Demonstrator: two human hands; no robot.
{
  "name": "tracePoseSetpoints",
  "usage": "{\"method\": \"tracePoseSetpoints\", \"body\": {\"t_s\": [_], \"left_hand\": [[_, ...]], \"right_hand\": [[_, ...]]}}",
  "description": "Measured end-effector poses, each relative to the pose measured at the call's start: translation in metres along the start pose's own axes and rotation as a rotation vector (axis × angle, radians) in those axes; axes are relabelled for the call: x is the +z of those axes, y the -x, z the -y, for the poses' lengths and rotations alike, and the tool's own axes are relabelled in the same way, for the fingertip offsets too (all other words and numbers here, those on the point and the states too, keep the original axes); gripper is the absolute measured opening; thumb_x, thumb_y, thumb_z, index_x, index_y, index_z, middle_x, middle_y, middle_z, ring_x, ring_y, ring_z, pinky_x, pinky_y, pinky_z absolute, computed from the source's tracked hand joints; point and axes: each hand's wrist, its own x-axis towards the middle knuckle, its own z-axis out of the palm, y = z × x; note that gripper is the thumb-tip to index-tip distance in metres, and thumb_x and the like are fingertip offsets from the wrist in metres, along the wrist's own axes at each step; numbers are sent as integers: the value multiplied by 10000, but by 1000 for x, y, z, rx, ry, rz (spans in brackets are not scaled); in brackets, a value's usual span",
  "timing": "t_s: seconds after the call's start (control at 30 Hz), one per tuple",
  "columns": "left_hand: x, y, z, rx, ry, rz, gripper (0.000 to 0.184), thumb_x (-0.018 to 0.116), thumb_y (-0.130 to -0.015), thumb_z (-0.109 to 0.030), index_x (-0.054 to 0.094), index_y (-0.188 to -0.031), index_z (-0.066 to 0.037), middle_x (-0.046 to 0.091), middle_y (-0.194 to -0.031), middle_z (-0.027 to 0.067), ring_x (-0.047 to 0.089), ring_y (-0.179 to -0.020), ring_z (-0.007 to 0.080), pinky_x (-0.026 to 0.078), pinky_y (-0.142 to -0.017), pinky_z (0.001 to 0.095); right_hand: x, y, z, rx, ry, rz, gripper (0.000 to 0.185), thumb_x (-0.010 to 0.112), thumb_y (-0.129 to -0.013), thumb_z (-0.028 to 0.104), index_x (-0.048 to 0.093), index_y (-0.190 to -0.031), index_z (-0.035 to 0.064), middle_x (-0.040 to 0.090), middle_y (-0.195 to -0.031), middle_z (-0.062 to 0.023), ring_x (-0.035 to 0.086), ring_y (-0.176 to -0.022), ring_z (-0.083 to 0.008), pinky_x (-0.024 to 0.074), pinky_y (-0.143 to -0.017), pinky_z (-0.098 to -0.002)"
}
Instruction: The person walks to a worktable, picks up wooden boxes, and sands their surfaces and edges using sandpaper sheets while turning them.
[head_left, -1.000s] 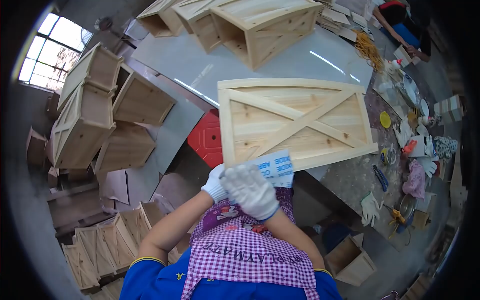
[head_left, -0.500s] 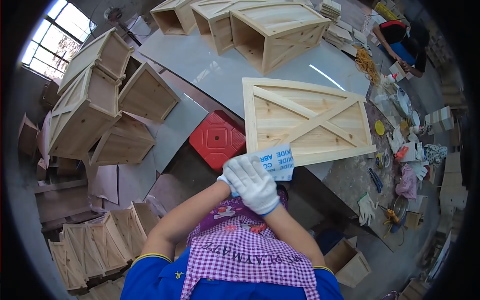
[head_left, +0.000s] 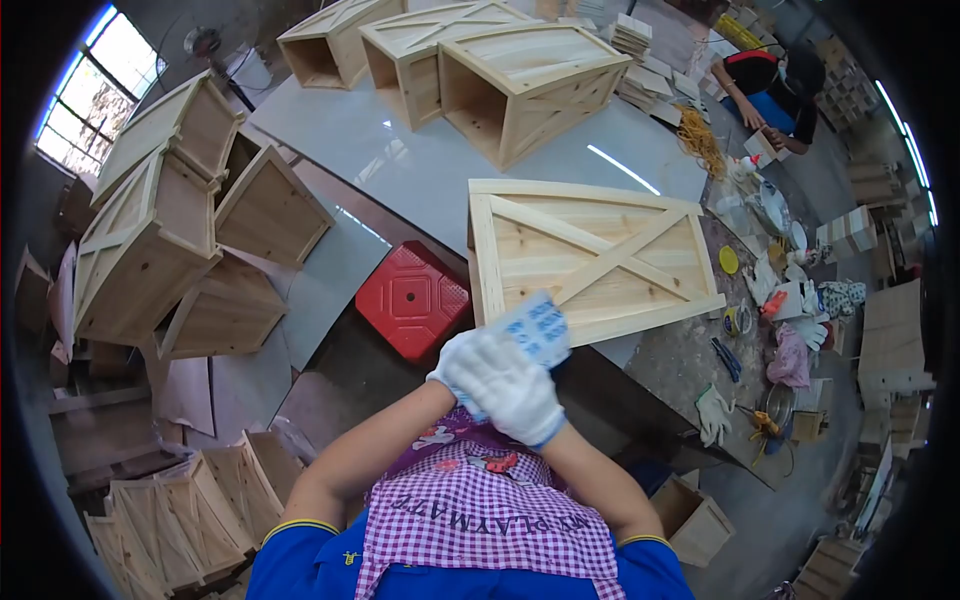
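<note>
A sheet of sandpaper [head_left: 543, 332], white with blue print on its back, sticks out beyond my two gloved hands. My right hand [head_left: 515, 388], in a white knit glove, lies across the sheet and over my other hand, fingers together and closed on the paper. Partly covered by it, my left hand [head_left: 452, 362] also wears a white glove and grips the sheet's near part; most of its fingers are hidden. Just beyond the hands, a tapered wooden box [head_left: 600, 258] lies on its side on the table, its panel with crossed slats facing up.
Several similar boxes [head_left: 535, 85] lie at the table's far end, and more are stacked [head_left: 150, 240] on the left. A red stool [head_left: 412, 300] stands beside the table. Gloves [head_left: 714, 415], pliers [head_left: 727, 358] and bottles clutter the right side, where another person [head_left: 765, 95] works.
The view has shifted, so the box and table appear lower and further left. My hands have turned slightly with the sandpaper, which now tilts more steeply and looks blurred.
</note>
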Motion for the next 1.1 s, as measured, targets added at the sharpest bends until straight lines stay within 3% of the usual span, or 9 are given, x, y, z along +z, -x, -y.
{"method": "tracePoseSetpoints", "body": {"t_s": [0.07,0.2,0.27,0.37,0.47,0.6,0.9,0.97,1.1], "left_hand": [[-12,11,-49,-18,-530,-68,459,725,-880,-438,718,-1219,-130,760,-1047,220,731,-984,426,606,-838,515],[-10,9,-55,-9,-489,-90,460,722,-883,-441,717,-1222,-131,760,-1043,223,734,-961,428,608,-825,517],[-9,10,-47,29,-487,-93,462,722,-882,-447,717,-1222,-134,760,-1040,222,735,-950,428,610,-818,517],[1,0,-18,100,-478,-107,467,722,-882,-458,718,-1223,-139,761,-1034,221,737,-928,429,613,-803,518],[18,-12,34,355,526,-140,455,719,-888,-478,731,-1213,-160,766,-1005,211,741,-898,427,614,-780,521],[0,-5,13,222,-583,-162,459,720,-891,-497,740,-1215,-172,768,-1013,205,744,-907,419,614,-777,518],[-31,14,-79,-33,-537,21,546,761,-868,-475,720,-1297,-140,778,-1052,201,763,-988,378,612,-847,469],[-58,14,-92,-30,-246,280,772,777,-879,-385,520,-1540,-82,733,-1271,200,728,-1165,330,566,-988,417],[-60,-17,-101,99,636,-45,1040,777,-895,-300,158,-1693,-53,547,-1538,213,611,-1341,339,476,-1120,398]], "right_hand": [[-35,19,-33,142,68,-123,445,619,-929,96,713,-1364,81,686,-1404,-169,632,-1336,-340,486,-1133,-518],[-106,-4,-95,461,601,-246,342,610,-955,100,728,-1269,33,738,-1227,-194,691,-1176,-388,523,-1023,-526],[-106,-18,-102,762,209,187,296,643,-898,107,722,-1173,30,731,-1131,-182,689,-1079,-379,532,-935,-515],[-67,-31,-26,348,280,182,326,671,-804,123,699,-1119,42,718,-1073,-150,683,-1031,-342,532,-901,-495],[-62,-43,11,111,148,89,432,678,-780,128,696,-1202,39,725,-1116,-135,690,-1075,-322,527,-966,-474],[-100,-89,-6,63,184,-136,468,672,-790,123,691,-1253,63,727,-1150,-142,688,-1099,-322,519,-1014,-477],[-122,-14,-66,169,139,279,391,665,-826,151,721,-1213,153,710,-1253,-112,663,-1207,-325,477,-1102,-503],[-141,-5,-85,157,329,209,374,667,-832,169,728,-1201,162,701,-1284,-103,648,-1246,-312,467,-1119,-491],[-129,6,-155,102,401,172,369,671,-827,187,731,-1191,171,694,-1299,-102,633,-1276,-301,463,-1131,-477]]}}
